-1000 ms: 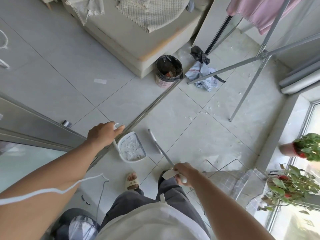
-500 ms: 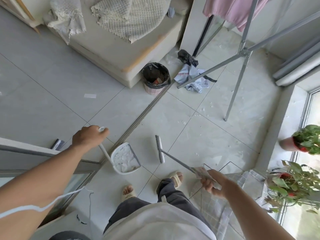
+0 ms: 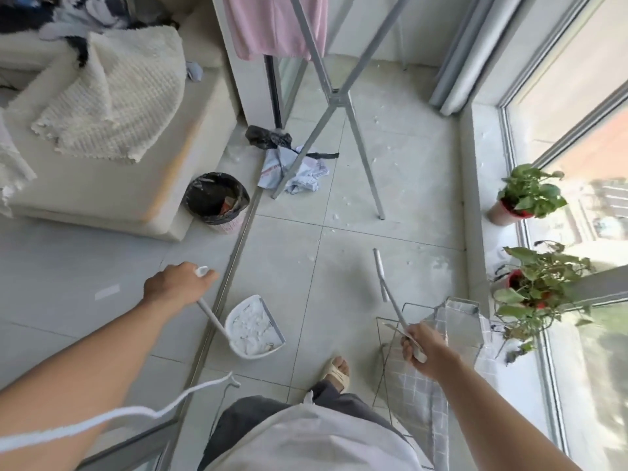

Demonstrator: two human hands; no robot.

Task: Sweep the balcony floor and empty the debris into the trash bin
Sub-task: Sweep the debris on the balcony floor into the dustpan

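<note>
My left hand (image 3: pixel 175 286) grips the top of a white dustpan handle. The dustpan (image 3: pixel 255 331) sits low over the floor just right of the door track, filled with white scraps. My right hand (image 3: pixel 421 345) grips the grey handle of a slim white broom, whose head (image 3: pixel 380 274) hovers over the balcony tiles ahead of it. The trash bin (image 3: pixel 217 202), lined with a black bag, stands beside the sofa corner, beyond the dustpan. White bits of debris (image 3: pixel 343 202) lie scattered on the balcony floor.
A metal drying rack (image 3: pixel 334 96) with pink cloth stands on the balcony. Crumpled paper and a black bag (image 3: pixel 292 164) lie at its foot. A wire rack with checked cloth (image 3: pixel 441 334) is under my right hand. Potted plants (image 3: pixel 530 192) line the window sill. My sandaled foot (image 3: pixel 336 368) is below.
The view has swung toward the balcony. My right hand carried the broom to the right and forward; my left hand kept hold of the dustpan handle.
</note>
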